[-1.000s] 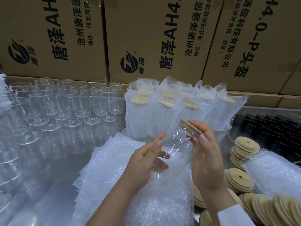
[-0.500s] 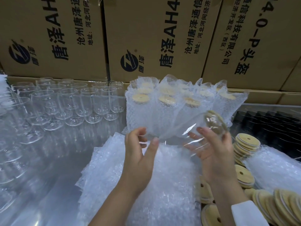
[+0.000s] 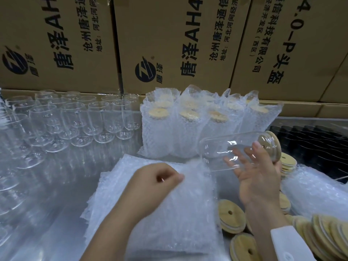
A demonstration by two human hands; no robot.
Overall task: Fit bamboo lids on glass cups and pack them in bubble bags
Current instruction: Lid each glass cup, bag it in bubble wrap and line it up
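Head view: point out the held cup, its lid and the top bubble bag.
cup (image 3: 216, 149), head view, glass side wall.
lid (image 3: 273, 141), head view, bamboo rim.
bubble bag (image 3: 178, 213), head view, flat middle.

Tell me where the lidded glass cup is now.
Head view, right of centre: the lidded glass cup lies sideways in the right hand, just in front of the packed cups.

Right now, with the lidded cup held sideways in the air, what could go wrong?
1. The cup lies sideways in the right hand, clear of the table; the fingers look barely curled, so it could slip and drop.
2. Its lid faces sideways; if poorly seated, it might pop off during bagging.
3. The left hand seems to pinch the top bubble bag on a stack; it might lift several.
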